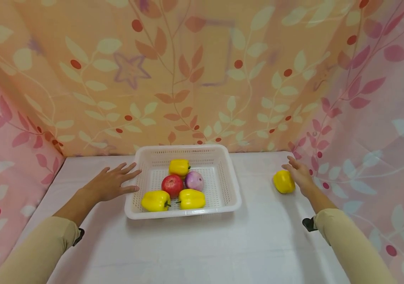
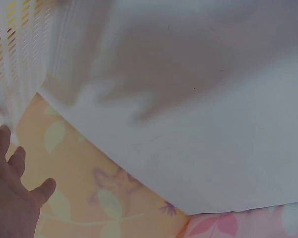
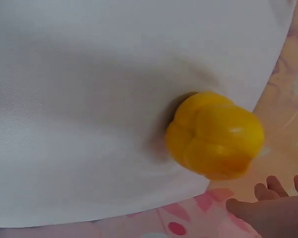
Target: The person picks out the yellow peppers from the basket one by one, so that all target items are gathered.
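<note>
My left hand [image 1: 114, 183], its fingers spread, hovers beside the left rim of a white plastic basket [image 1: 184, 213] and holds nothing. Inside the basket lie three yellow bell peppers, one at the back [image 1: 179, 167], one front left [image 1: 155, 201] and one front right [image 1: 192, 198]. Between them are a red round fruit [image 1: 172, 186], perhaps a pomegranate, and a purple onion [image 1: 194, 180]. On the right, another yellow bell pepper [image 1: 282, 182] sits on the table. Just beside it is my right hand [image 1: 302, 179], fingers extended; the right wrist view shows a gap between hand and pepper.
A white cloth covers the table [image 1: 194, 248]. Patterned curtains rise behind it [image 1: 187, 79] and along its left [image 1: 6, 146] and right [image 1: 372, 157] sides. The right-hand pepper lies near the right curtain.
</note>
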Demonstrator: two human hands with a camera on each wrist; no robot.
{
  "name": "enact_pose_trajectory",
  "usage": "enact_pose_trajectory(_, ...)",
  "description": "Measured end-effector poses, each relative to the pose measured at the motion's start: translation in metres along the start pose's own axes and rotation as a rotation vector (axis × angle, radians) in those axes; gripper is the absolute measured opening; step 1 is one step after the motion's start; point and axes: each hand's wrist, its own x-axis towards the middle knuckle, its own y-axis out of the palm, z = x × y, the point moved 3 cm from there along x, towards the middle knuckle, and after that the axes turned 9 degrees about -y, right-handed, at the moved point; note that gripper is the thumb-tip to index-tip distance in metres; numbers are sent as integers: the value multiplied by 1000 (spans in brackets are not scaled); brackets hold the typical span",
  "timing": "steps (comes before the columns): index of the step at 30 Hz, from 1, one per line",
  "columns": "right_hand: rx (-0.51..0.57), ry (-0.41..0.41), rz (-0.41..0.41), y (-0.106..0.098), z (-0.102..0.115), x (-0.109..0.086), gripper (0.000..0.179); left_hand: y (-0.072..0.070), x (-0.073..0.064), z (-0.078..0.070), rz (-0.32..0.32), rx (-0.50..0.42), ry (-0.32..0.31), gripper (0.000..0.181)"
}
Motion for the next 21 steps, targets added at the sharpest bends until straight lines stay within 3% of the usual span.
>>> enact_pose_trajectory(5,-38,-137,115,12,34,-3,77,1,0,1,-6,-1,1,74)
enact_pose_trajectory(11,-65,-325,254,42,71,-9,86,0,0,1,-13,1,6,74)
enact_pose_trajectory(21,-113,-430,492,110,115,-23,95,1,0,1,-8,7,10,75)
